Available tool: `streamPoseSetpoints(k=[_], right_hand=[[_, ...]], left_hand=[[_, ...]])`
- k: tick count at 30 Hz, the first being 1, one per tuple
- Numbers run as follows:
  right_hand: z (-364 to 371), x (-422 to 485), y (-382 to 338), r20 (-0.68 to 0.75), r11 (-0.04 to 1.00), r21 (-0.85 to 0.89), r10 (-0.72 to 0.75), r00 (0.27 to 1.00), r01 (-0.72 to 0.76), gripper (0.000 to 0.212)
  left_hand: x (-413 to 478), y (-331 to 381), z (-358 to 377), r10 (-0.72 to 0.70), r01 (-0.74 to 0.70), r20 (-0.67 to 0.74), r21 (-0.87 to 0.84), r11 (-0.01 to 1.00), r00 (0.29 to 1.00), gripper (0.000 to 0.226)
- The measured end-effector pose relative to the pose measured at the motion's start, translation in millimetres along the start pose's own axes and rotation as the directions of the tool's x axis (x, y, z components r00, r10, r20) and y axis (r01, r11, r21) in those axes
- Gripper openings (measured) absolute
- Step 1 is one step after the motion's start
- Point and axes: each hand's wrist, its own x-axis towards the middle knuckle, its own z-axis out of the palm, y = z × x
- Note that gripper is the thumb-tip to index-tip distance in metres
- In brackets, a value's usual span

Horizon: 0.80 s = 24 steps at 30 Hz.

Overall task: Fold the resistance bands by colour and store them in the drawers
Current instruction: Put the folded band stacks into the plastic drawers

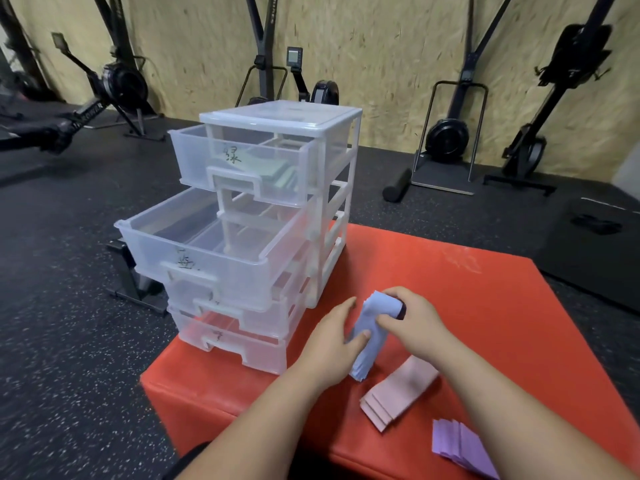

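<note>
A stack of light blue resistance bands (372, 336) is held over the red box (467, 299), folded lengthwise. My left hand (329, 341) grips its lower left side, and my right hand (412, 323) holds its upper end. A pink stack (398, 393) lies on the box below my right wrist, and a purple stack (460, 448) lies near the front edge. The clear drawer unit (277, 216) stands to the left. Its top drawer (242, 164) is pulled out with green bands (277, 168) inside. The second drawer (211, 244) is pulled far out and looks empty.
The two lower drawers (242, 327) are pushed in or nearly so. Rowing machines (114, 88) and ski trainers (450, 133) stand along the wooden wall. A black foam roller (396, 185) lies on the dark rubber floor behind the box.
</note>
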Motion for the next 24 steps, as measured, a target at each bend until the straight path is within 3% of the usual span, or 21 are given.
streamPoseSetpoints(k=[7,12,16,19,24], right_hand=[[-18,-18,-42,-0.024,0.978,0.17,-0.118,0.993,0.12,0.049],[-37,-30,-79,-0.036,0.879,0.46,-0.12,0.992,0.123,0.047],[-43,-41,-111,0.036,0.736,0.67,-0.159,0.987,0.095,0.032],[-43,-53,-141,0.094,0.69,0.72,-0.205,0.974,0.076,0.029],[-32,-50,-185,0.105,0.72,0.68,-0.288,0.952,0.143,0.035]], left_hand=[[-16,40,-37,0.073,-0.092,-0.156,-0.118,0.989,0.985,0.043],[-23,69,-67,0.12,-0.167,-0.236,-0.19,0.967,0.964,0.048],[-30,102,-98,0.159,-0.249,-0.33,-0.253,0.935,0.931,0.056],[-38,119,-124,0.128,-0.26,-0.451,-0.245,0.934,0.883,0.055],[-51,129,-163,0.025,-0.299,-0.6,-0.361,0.883,0.799,0.052]])
